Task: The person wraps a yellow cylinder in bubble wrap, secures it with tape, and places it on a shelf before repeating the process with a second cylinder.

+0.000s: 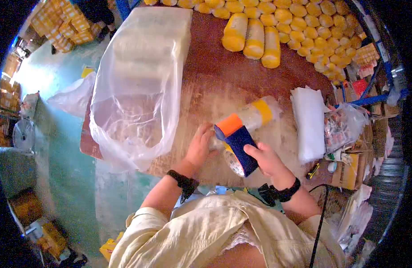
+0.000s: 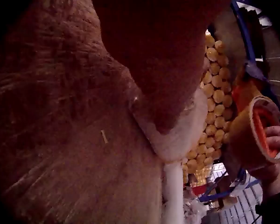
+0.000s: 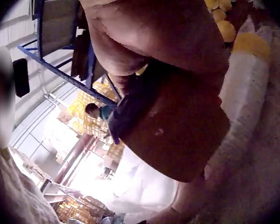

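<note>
A wrapped cylinder with a yellow band (image 1: 262,111) lies on the brown table, partly covered by a dark blue and orange tape dispenser (image 1: 241,147). My right hand (image 1: 270,163) grips the dispenser, thumb on its blue side; a tape roll shows beneath. The dispenser's broad face (image 3: 172,126) hides the fingertips of the right hand (image 3: 163,35) in the right wrist view. At the cylinder's near left end, my left hand (image 1: 199,146) has its fingers extended. From the left wrist, the left hand (image 2: 154,56) covers part of the clear-wrapped end (image 2: 182,140), where the fingers appear to rest.
A large translucent bag (image 1: 139,67) lies on the table's left side. Three yellow-ended rolls (image 1: 255,41) lie ahead, before a stack of similar rolls (image 1: 313,27). White sheets (image 1: 307,125) and a filled clear bag (image 1: 344,127) are at the right. A person (image 3: 94,111) stands in the background.
</note>
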A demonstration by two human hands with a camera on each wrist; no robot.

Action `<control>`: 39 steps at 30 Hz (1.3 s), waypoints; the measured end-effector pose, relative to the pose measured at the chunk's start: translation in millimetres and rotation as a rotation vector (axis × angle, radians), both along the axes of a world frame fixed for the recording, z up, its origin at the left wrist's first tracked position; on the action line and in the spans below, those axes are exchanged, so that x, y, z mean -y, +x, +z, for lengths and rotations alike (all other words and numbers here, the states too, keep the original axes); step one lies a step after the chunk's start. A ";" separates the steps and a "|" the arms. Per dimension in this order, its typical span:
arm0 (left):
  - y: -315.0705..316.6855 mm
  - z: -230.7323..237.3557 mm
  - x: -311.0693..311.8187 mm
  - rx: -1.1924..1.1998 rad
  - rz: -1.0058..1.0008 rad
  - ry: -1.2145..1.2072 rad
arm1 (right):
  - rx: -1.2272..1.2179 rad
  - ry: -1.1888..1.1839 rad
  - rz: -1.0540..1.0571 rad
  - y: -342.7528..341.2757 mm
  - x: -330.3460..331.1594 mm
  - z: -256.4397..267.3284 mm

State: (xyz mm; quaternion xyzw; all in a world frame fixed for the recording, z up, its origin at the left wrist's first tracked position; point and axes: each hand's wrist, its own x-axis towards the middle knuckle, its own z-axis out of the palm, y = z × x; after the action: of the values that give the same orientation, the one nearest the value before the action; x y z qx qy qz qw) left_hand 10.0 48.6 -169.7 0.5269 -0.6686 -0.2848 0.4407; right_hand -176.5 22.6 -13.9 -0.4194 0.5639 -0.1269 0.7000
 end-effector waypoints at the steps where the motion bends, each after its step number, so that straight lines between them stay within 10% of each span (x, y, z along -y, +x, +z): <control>1: 0.2 1.2 2.5 0.001 0.025 0.013 | -0.025 0.006 0.013 1.3 1.6 -10.5; 15: 22.0 13.9 34.9 -0.117 -0.003 0.275 | 0.029 -0.053 0.000 -31.5 -24.2 -100.2; 18: 58.7 1.4 45.7 0.008 -0.284 0.229 | -0.048 -0.207 0.150 -35.9 -6.8 -128.8; 21: 83.6 23.3 71.9 0.628 -0.364 -0.219 | -0.013 -0.194 0.073 -22.3 -10.0 -98.3; 25: 11.2 87.7 125.0 0.145 -0.405 0.209 | -0.129 -0.356 0.193 -33.5 -23.6 -122.4; 27: -43.1 112.4 141.6 0.401 -0.534 0.556 | -0.205 -0.325 0.272 -37.1 -26.9 -125.4; 30: -100.2 65.2 144.9 1.011 -0.558 0.379 | -0.191 -0.339 0.313 -46.6 -31.4 -124.1; 35: -130.2 72.4 138.7 0.601 -0.434 0.520 | 0.174 -0.309 0.064 -78.0 -42.6 -76.8; 39: -181.9 34.3 142.4 0.257 -0.415 0.491 | -0.251 -0.215 0.316 -147.9 -44.5 -53.7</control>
State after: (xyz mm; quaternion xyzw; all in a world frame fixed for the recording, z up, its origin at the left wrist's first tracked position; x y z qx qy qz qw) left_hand -171.9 -93.8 -135.5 0.5016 -0.7231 -0.4520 0.1456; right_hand -324.4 67.0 -67.6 -0.5871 0.5570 -0.0219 0.5871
